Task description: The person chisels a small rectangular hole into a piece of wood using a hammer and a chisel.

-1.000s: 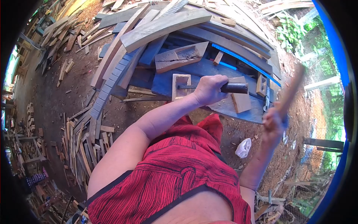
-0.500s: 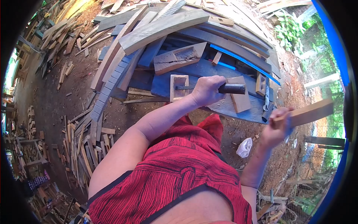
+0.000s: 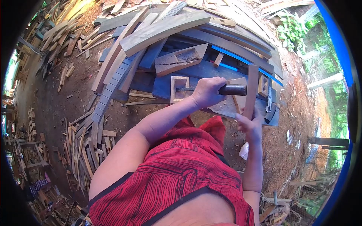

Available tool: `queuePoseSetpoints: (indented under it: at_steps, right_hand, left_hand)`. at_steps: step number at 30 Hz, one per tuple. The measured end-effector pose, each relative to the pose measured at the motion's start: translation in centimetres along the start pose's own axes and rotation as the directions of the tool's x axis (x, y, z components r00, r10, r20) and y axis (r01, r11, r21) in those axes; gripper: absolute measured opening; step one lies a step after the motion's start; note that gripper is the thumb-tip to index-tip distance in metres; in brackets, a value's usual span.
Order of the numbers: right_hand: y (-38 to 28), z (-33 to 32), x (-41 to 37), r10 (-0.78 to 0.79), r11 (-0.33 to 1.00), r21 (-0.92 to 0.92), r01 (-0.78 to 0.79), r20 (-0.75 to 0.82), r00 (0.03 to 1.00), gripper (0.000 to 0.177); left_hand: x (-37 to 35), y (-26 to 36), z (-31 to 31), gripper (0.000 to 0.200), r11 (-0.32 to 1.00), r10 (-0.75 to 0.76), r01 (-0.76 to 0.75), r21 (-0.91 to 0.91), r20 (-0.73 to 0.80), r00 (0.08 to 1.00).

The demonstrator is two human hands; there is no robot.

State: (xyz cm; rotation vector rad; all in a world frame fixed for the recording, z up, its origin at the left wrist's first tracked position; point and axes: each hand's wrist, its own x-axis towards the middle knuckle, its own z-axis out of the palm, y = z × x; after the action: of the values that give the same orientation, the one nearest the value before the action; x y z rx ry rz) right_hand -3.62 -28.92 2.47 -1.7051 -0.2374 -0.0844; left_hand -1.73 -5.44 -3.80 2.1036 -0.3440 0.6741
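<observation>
My left hand (image 3: 208,92) is wrapped round a chisel (image 3: 235,89) with a dark handle, lying level. The chisel's blade reaches left into the hollow of a small wooden block (image 3: 174,90) at the bench's near edge. My right hand (image 3: 250,126) grips a flat wooden bar (image 3: 250,88) by its lower end. Upright in this view, the bar stands right beside the butt of the chisel handle. Behind it, partly covered, lies a pale wood piece (image 3: 239,101) on the bench.
A larger cracked block (image 3: 166,64) with a recess rests on the dark bench (image 3: 160,84). Long planks (image 3: 166,30) and a blue ruler (image 3: 241,58) lie beyond it. To the right stands another hollowed block (image 3: 263,86). Wood offcuts (image 3: 81,150) are heaped on the ground at left.
My right hand has swung the wooden bar inward from the far right, up to the chisel's handle end. My left hand and the chisel have barely moved.
</observation>
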Motion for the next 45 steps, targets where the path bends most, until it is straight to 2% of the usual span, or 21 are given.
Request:
queuePoseSetpoints:
  at_steps: [2,3,6,8,9,11,14,18,22,24,29,30,32,33,35,36,38,39,42,44,45]
  right_hand:
    - [-2.1,0.7,0.1,0.256,0.954,-0.201,-0.223,0.159,0.953,0.028]
    - [-3.3,-0.3,0.6,0.151,0.967,-0.224,-0.123,0.110,0.983,0.028]
    - [-4.6,-2.0,1.0,0.001,0.991,0.131,0.003,-0.032,0.999,0.032]
    - [-5.7,-1.5,1.4,-0.098,0.844,0.449,0.292,-0.406,0.909,0.036]
    - [-3.3,-1.1,1.1,-0.120,0.811,0.492,0.316,-0.390,0.913,0.035]
    - [1.6,-0.4,0.2,-0.093,0.996,-0.020,0.093,-0.011,0.996,0.035]
    - [-2.1,1.0,0.2,0.243,0.969,-0.111,-0.222,0.239,0.940,0.036]
    - [-1.1,-0.9,2.1,0.238,0.971,0.009,-0.238,0.053,0.970,0.039]
    - [6.8,-2.0,4.6,0.176,0.928,-0.334,-0.165,0.003,0.984,0.043]
    - [8.8,-1.6,5.1,0.145,0.737,-0.672,-0.074,0.050,0.988,0.047]
    - [6.1,-1.2,4.1,0.163,0.301,-0.942,0.149,0.205,0.965,0.072]
    - [4.4,-1.1,3.8,0.163,0.306,-0.939,0.156,0.213,0.963,0.072]
    - [0.8,-0.6,3.1,0.170,0.874,-0.486,-0.012,0.284,0.943,0.065]
    - [-0.6,-0.3,2.5,0.173,0.874,-0.485,-0.014,0.286,0.942,0.065]
    - [-2.3,0.7,1.2,0.204,0.965,0.028,-0.261,0.547,0.812,0.055]
    - [-2.1,1.5,1.1,0.205,0.964,0.029,-0.263,0.544,0.814,0.055]
    - [-1.3,3.2,1.3,-0.041,0.992,-0.080,0.094,0.508,0.860,0.051]
    - [-2.2,3.7,1.3,0.147,0.982,-0.172,-0.074,0.465,0.873,0.046]
    - [-2.9,5.1,1.6,0.072,0.960,-0.272,0.065,0.466,0.882,0.039]
    - [-3.1,5.3,2.3,0.056,0.951,-0.290,0.107,0.502,0.863,0.039]
    - [-3.2,5.5,2.6,0.043,0.938,-0.312,0.154,0.544,0.838,0.039]
  left_hand:
    - [0.4,-0.2,-0.2,0.033,1.000,-0.013,0.013,0.018,0.000,1.000]
    - [0.3,-0.1,-0.2,0.033,1.000,-0.006,0.006,0.005,-0.008,1.000]
    - [-0.2,-0.2,-0.2,0.034,1.000,0.009,-0.009,-0.007,-0.009,1.000]
    - [0.2,-0.1,-0.1,0.034,0.999,0.031,-0.031,-0.013,-0.011,0.999]
    - [0.2,0.0,-0.3,0.034,1.000,0.024,-0.024,-0.012,-0.005,1.000]
    - [0.1,0.1,-0.3,0.033,0.999,0.026,-0.026,-0.020,0.004,1.000]
    - [0.4,0.1,-0.4,0.028,1.000,0.000,0.000,-0.008,0.029,1.000]
    - [-0.3,0.0,-0.4,0.027,1.000,-0.016,0.016,-0.020,0.022,1.000]
    - [-1.0,0.5,-0.5,0.031,0.992,0.115,-0.104,-0.072,0.171,0.979]
    - [-1.2,0.5,-0.6,0.031,0.988,0.144,-0.126,-0.090,0.244,0.959]
    - [-1.1,0.5,-1.2,0.034,0.982,0.150,-0.113,-0.148,0.271,0.951]
    - [-1.1,0.4,-1.3,0.034,0.984,0.144,-0.108,-0.142,0.270,0.952]
    - [-1.2,0.3,-1.3,0.036,0.982,0.145,-0.106,-0.156,0.265,0.953]
    - [-1.2,0.3,-1.2,0.036,0.983,0.141,-0.102,-0.156,0.266,0.954]
    - [-1.2,0.4,-1.1,0.028,0.984,0.132,-0.093,-0.149,0.276,0.952]
    - [-1.3,0.3,-1.0,0.028,0.984,0.134,-0.094,-0.152,0.280,0.951]
    - [-1.7,-0.1,-1.0,0.045,0.986,0.136,-0.105,-0.133,0.247,0.959]
    - [-1.9,0.2,-1.7,0.045,0.986,0.135,-0.104,-0.133,0.250,0.959]
    - [-3.8,0.9,-5.3,0.065,0.971,0.165,-0.167,0.169,0.022,0.986]
    - [-6.0,0.5,-7.7,0.087,0.901,-0.187,0.212,0.378,-0.103,0.977]
    - [-7.2,-0.2,-8.0,0.087,0.898,-0.191,0.213,0.384,-0.093,0.977]
